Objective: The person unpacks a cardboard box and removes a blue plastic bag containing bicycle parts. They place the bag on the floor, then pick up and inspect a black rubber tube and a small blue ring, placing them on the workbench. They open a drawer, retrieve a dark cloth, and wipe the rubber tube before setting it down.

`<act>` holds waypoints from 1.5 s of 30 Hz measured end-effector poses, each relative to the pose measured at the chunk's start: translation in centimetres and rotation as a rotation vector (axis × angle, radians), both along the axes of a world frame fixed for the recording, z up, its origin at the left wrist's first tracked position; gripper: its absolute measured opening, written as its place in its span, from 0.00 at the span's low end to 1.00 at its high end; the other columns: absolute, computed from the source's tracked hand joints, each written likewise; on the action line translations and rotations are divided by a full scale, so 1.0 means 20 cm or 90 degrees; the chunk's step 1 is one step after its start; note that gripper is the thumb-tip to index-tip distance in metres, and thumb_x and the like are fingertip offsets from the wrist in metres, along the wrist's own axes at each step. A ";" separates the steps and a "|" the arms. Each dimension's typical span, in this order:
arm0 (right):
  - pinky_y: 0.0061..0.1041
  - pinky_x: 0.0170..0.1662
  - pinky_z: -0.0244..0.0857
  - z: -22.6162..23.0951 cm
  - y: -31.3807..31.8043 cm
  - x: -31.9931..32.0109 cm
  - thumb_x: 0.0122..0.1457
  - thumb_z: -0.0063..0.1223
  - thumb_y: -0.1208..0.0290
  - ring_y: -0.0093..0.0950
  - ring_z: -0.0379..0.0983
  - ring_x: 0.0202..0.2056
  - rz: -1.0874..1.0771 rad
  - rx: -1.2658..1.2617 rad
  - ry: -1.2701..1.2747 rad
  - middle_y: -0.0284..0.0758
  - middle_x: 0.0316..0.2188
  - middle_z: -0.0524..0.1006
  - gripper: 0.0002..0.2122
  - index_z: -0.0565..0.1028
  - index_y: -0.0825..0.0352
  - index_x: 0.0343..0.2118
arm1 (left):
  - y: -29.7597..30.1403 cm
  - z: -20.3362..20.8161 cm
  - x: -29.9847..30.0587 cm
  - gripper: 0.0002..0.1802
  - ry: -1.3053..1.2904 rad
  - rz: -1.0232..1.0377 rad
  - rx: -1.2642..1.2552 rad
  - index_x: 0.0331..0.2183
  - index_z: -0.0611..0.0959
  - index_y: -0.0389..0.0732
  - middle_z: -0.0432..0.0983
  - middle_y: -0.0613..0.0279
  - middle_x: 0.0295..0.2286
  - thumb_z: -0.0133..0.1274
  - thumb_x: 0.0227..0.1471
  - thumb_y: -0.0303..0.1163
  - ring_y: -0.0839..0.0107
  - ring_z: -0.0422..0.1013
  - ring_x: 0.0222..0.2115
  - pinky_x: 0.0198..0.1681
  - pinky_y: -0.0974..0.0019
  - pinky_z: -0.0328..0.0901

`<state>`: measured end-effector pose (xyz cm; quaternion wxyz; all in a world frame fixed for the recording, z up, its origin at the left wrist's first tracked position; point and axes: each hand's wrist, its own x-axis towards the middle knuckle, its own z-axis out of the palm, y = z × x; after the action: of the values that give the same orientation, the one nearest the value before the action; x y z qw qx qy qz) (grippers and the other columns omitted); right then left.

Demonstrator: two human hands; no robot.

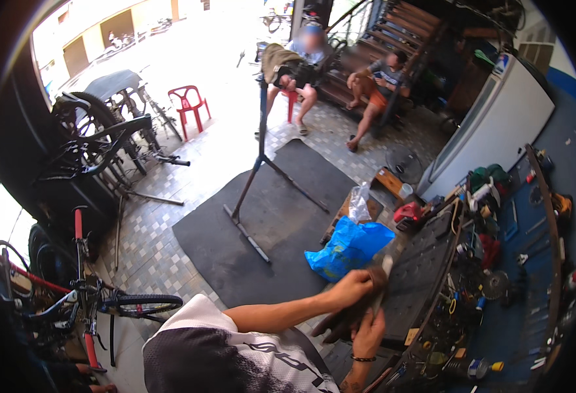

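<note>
Near the workbench's edge, both of my hands are together at the lower right of the head view. My left hand (353,288) is closed on a brown rag (379,281), which lies against a long, narrow, pale part (387,264). Just below it, my right hand (369,333) has its fingers closed around the lower stretch of that part. Dark brown material (339,322) hangs between my hands and my shirt; whether it belongs to the rag I cannot tell. The exact kind of the pale part does not show.
A workbench (414,278) cluttered with tools runs along the right. Beside it lies a blue plastic bag (350,247). A metal repair stand (260,154) rises from a dark mat (288,190). Bicycles (78,295) stand at left. Two people sit at the back near wooden stairs (402,33).
</note>
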<state>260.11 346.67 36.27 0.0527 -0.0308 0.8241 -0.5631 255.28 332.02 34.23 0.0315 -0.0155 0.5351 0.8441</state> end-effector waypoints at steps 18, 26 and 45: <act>0.30 0.36 0.60 0.01 0.33 -0.19 0.71 0.46 0.52 0.26 0.66 0.27 -0.137 -0.061 0.081 0.31 0.23 0.71 0.24 0.74 0.69 0.24 | 0.25 -0.10 0.16 0.16 0.065 -0.299 -0.243 0.51 0.79 0.36 0.81 0.61 0.36 0.46 0.67 0.32 0.77 0.74 0.36 0.41 0.65 0.70; 0.23 0.26 0.53 0.01 0.38 -0.60 0.72 0.47 0.51 0.18 0.60 0.21 -0.398 -0.156 0.146 0.26 0.19 0.66 0.23 0.72 0.65 0.25 | 0.18 -0.20 -0.15 0.22 0.095 -0.242 -0.137 0.58 0.77 0.35 0.80 0.64 0.45 0.46 0.65 0.27 0.77 0.71 0.45 0.49 0.67 0.68; 0.21 0.19 0.60 -0.19 0.04 -1.88 0.75 0.42 0.60 0.17 0.67 0.16 -0.145 -0.254 -0.037 0.29 0.19 0.73 0.13 0.70 0.64 0.38 | -0.31 -0.42 -1.80 0.17 -0.113 -0.017 0.065 0.42 0.83 0.35 0.82 0.57 0.36 0.49 0.69 0.39 0.70 0.79 0.35 0.38 0.64 0.75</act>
<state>222.45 347.42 32.53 0.0057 0.0690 0.6929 -0.7177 219.27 325.79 25.81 0.0908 -0.0814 0.4866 0.8651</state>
